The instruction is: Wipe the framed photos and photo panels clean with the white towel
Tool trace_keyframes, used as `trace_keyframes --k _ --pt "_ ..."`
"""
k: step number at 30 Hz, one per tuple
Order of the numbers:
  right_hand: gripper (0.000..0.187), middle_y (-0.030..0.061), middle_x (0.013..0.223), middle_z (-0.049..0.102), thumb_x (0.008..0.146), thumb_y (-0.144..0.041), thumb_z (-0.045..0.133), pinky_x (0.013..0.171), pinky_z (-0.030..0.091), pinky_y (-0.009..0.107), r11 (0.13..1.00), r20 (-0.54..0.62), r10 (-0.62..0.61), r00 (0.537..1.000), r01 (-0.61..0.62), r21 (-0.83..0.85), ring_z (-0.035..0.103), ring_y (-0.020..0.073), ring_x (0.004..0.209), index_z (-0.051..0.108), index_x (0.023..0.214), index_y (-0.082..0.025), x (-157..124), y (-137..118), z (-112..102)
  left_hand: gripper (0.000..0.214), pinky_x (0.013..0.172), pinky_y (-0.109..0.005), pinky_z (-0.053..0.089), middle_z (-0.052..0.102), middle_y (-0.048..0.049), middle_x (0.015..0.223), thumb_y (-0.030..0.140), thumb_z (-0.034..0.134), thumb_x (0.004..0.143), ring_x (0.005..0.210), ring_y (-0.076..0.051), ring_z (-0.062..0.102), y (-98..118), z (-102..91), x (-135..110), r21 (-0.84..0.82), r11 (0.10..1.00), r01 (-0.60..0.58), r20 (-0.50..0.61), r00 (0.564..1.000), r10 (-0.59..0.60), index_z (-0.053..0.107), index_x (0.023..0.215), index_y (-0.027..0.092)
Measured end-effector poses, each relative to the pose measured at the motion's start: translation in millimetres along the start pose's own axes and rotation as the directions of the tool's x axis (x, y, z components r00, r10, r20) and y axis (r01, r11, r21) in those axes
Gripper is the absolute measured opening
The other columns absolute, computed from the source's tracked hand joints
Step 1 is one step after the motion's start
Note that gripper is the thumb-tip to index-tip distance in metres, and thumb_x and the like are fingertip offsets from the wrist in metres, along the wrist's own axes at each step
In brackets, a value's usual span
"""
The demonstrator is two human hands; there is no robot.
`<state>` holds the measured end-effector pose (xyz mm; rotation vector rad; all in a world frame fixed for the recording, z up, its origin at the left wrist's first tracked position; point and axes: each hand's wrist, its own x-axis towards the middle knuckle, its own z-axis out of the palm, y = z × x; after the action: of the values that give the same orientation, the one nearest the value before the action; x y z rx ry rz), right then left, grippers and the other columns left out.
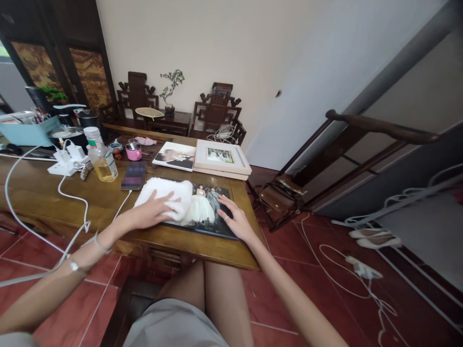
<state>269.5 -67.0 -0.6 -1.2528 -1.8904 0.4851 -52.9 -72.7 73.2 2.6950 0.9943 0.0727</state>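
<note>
A large wedding photo print (208,207) lies flat near the front edge of a wooden table (90,205). A white cloth (162,193) covers its left part. My left hand (154,212) presses flat on the cloth, fingers spread. My right hand (233,219) rests open on the photo's right edge, fingers stretched out over the dark picture surface.
Behind the photo lie a white framed picture (221,156) and another photo print (175,155). An oil bottle (103,159), a pink cup (133,151), a phone (133,176) and a power strip (67,161) with white cables sit left. Stair rail (379,126) and floor cables stand right.
</note>
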Motion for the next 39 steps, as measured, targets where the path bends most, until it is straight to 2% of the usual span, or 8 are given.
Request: trace_keyframes --k 4,7,13,18,21,30,33,39 --pt "0.038 0.0084 0.135 0.054 0.085 -0.041 0.054 0.111 0.030 0.051 1.000 -0.002 -0.001 1.000 0.001 -0.001 0.043 0.0253 0.131 0.061 0.118 -0.025 0 0 0 0.028 0.113 -0.057 0.003 0.033 0.0011 0.149 0.019 0.044 0.095 0.143 -0.021 0.012 44 5.8 -37 0.000 0.991 -0.132 0.010 0.991 0.132 0.060 0.115 0.032" --pt "0.037 0.0077 0.135 0.054 0.085 -0.042 0.054 0.111 0.030 0.051 1.000 -0.003 -0.008 1.000 0.008 0.009 0.043 0.0253 0.131 0.061 0.118 -0.025 0 0 0 0.032 0.113 -0.056 0.005 0.035 0.0011 0.148 0.016 0.043 0.095 0.143 -0.021 0.013 50 3.9 -32 -0.025 0.986 -0.168 0.042 0.985 0.168 0.060 0.116 0.032" --pt "0.037 0.0080 0.135 0.054 0.085 -0.041 0.054 0.111 0.030 0.052 1.000 0.001 -0.006 1.000 0.006 0.005 0.043 0.0256 0.131 0.061 0.118 -0.025 0 0 -1 0.028 0.106 -0.065 0.003 0.040 -0.0015 0.145 0.032 0.039 0.098 0.143 -0.026 0.011 -7 -13.4 40 -0.028 1.000 -0.014 0.078 0.997 0.016 0.060 0.117 0.030" --pt "0.038 0.0087 0.135 0.054 0.085 -0.041 0.054 0.111 0.030 0.051 1.000 0.004 0.000 1.000 0.000 -0.006 0.043 0.0255 0.131 0.061 0.118 -0.024 1 1 0 0.029 0.100 -0.073 0.006 0.032 -0.0033 0.150 0.035 0.042 0.097 0.142 -0.031 0.011 -37 -19.0 82 0.050 0.984 0.173 -0.027 0.985 -0.172 0.055 0.123 0.029" --pt "0.037 0.0080 0.136 0.054 0.085 -0.040 0.054 0.111 0.030 0.052 1.000 0.003 0.002 1.000 -0.002 -0.009 0.043 0.0255 0.131 0.061 0.118 -0.025 1 2 0 0.028 0.100 -0.073 0.008 0.027 -0.0018 0.152 0.033 0.043 0.097 0.142 -0.032 0.011 -19 -12.2 73 0.090 0.989 0.118 -0.021 0.993 -0.116 0.056 0.122 0.031" --pt "0.039 0.0089 0.135 0.054 0.085 -0.042 0.053 0.111 0.030 0.052 1.000 -0.006 -0.003 1.000 0.003 0.000 0.043 0.0266 0.131 0.062 0.118 -0.024 1 0 0 0.026 0.108 -0.063 0.017 0.038 -0.0011 0.147 0.021 0.048 0.093 0.141 -0.028 0.019 84 6.2 -4 0.148 0.966 -0.210 0.075 0.977 0.200 0.064 0.112 0.031" --pt "0.039 0.0092 0.135 0.054 0.085 -0.042 0.053 0.111 0.030 0.052 1.000 0.001 -0.003 1.000 0.003 -0.008 0.043 0.0266 0.131 0.061 0.119 -0.023 1 -1 0 0.029 0.107 -0.063 0.020 0.038 -0.0015 0.147 0.022 0.045 0.095 0.141 -0.028 0.020 72 2.5 14 0.117 0.975 -0.190 0.061 0.981 0.184 0.060 0.118 0.032" --pt "0.040 0.0104 0.136 0.053 0.086 -0.041 0.053 0.111 0.030 0.051 1.000 0.006 -0.007 1.000 0.007 -0.010 0.042 0.0261 0.131 0.061 0.119 -0.022 1 1 0 0.031 0.108 -0.063 0.015 0.032 -0.0014 0.149 0.032 0.042 0.097 0.141 -0.030 0.017 7 -8.9 81 0.114 0.993 0.015 -0.040 0.999 -0.011 0.057 0.124 0.029"
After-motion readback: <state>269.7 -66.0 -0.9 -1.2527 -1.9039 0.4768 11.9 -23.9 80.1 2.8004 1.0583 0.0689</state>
